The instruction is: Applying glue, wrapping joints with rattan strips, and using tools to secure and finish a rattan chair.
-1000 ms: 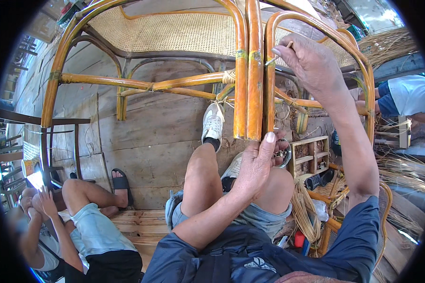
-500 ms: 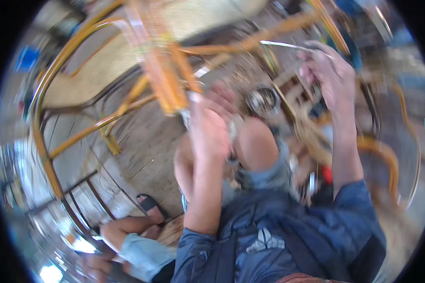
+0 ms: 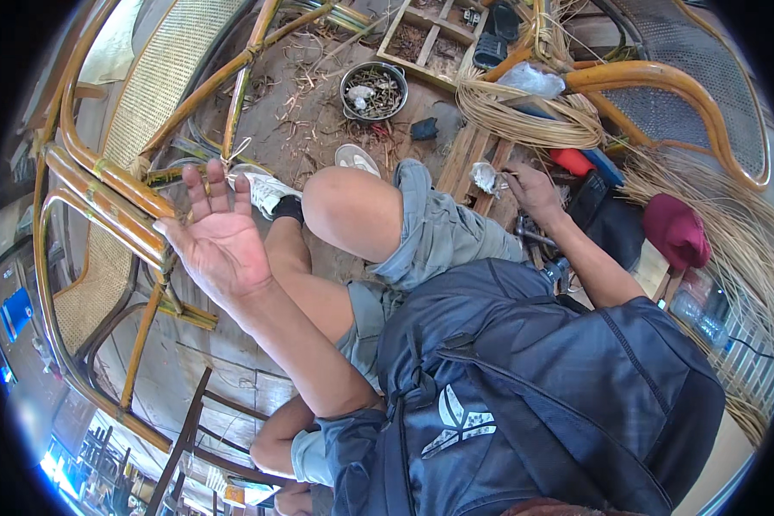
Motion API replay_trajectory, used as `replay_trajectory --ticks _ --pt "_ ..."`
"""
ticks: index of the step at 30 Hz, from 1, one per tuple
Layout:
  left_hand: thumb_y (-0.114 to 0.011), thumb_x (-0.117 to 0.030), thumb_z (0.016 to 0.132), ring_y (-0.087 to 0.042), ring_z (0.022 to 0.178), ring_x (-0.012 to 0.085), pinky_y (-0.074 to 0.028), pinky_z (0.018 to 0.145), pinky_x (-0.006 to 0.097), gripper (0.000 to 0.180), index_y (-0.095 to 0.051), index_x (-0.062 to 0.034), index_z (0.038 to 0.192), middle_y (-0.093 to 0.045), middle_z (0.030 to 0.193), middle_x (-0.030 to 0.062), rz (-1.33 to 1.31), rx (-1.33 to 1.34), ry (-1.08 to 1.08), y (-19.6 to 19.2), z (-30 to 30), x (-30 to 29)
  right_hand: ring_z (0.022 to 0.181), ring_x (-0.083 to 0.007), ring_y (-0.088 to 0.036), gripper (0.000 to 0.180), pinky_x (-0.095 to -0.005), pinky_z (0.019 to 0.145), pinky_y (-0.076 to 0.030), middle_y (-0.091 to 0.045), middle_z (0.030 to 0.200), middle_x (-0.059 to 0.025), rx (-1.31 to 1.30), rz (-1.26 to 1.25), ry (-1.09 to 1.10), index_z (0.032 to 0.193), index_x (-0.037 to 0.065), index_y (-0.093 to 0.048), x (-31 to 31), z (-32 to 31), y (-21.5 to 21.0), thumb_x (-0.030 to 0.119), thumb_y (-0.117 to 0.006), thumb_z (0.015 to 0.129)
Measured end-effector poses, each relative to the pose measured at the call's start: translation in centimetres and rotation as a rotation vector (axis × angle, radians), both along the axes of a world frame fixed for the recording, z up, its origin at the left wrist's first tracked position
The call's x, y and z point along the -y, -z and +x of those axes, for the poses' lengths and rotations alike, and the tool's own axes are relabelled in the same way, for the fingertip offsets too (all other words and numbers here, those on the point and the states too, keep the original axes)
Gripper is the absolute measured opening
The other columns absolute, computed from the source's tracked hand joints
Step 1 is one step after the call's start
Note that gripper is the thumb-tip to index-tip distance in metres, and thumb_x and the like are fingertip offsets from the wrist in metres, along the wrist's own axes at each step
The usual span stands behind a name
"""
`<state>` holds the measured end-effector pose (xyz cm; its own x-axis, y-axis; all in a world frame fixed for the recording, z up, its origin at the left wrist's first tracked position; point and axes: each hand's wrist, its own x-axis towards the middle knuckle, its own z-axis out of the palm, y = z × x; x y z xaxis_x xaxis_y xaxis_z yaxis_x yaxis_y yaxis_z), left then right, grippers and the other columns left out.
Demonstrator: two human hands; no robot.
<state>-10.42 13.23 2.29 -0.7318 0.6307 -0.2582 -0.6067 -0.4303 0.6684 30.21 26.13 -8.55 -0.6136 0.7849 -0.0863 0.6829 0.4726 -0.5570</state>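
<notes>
My left hand [image 3: 228, 245] is raised palm up, open, its fingers stretched out. Its thumb lies against or just beside the ends of the bound rattan poles [image 3: 116, 202] of a cane chair frame. My right hand [image 3: 537, 199] is on the other side, past my knee, with its fingers closed in a pinch. Right at those fingertips is a small whitish, crusted round thing [image 3: 484, 177]. I cannot tell whether the fingers hold it or something thin beside it. A woven cane panel [image 3: 168, 86] fills part of the chair frame.
A round metal pot [image 3: 374, 91] of scraps and a wooden divided tray [image 3: 430, 39] are on the littered floor. Coiled rattan strips [image 3: 533, 116], a curved chair arm [image 3: 662, 79], a maroon cap [image 3: 675, 230] and a plastic bottle [image 3: 699, 305] lie to the right. Another person's leg [image 3: 282, 434] is at lower left.
My left hand has come off the frame, moved left and opened. My right hand has dropped from high up, where it held a thin pale stick, to the whitish thing. My view has shifted rightward.
</notes>
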Motion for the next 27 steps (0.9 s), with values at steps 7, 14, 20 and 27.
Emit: replay_trajectory --ticks 7,14,20,27 --pt "-0.049 -0.047 0.086 -0.045 0.113 0.0313 -0.035 0.091 0.052 0.056 -0.035 -0.0106 0.127 -0.047 0.122 0.0116 -0.056 -0.024 -0.02 -0.3 0.1 -0.4 0.071 -0.0286 -0.059 0.017 -0.0345 0.065 -0.046 -0.059 0.082 -0.0161 0.103 -0.361 0.105 0.099 0.003 -0.058 -0.1 1.2 3.1 0.01 -0.053 0.084" --pt "-0.051 -0.045 0.086 -0.044 0.114 0.0311 -0.033 0.092 0.051 0.054 -0.036 -0.0121 0.126 -0.046 0.123 0.011 -0.044 -0.04 -0.018 -0.4 0.0 -0.3 0.061 -0.0089 -0.056 0.017 -0.023 0.057 -0.047 -0.061 0.076 -0.003 -0.113 -0.268 0.165 0.099 0.0 -0.058 -0.5 2.6 4.8 0.01 -0.05 0.089" --pt "-0.051 -0.044 0.086 -0.044 0.114 0.0312 -0.032 0.092 0.053 0.049 -0.038 -0.0167 0.125 -0.047 0.122 0.0114 0.0 -0.019 0.012 0.1 -0.5 0.2 0.058 -0.0056 -0.055 0.016 -0.0181 0.046 -0.04 -0.061 0.075 -0.0029 -0.294 -0.942 0.559 0.098 0.002 -0.057 -1.2 2.3 3.1 0.013 -0.048 0.09" --pt "-0.053 -0.043 0.085 -0.043 0.114 0.0309 -0.033 0.092 0.052 0.045 -0.045 -0.016 0.12 -0.048 0.121 0.011 -0.02 -0.034 -0.01 -0.2 -0.1 -0.4 0.059 -0.0091 -0.053 0.013 -0.022 0.049 -0.042 -0.059 0.076 -0.0041 -0.594 -1.112 0.891 0.09 0.004 -0.053 -1.4 3.7 3.0 0.014 -0.046 0.092"
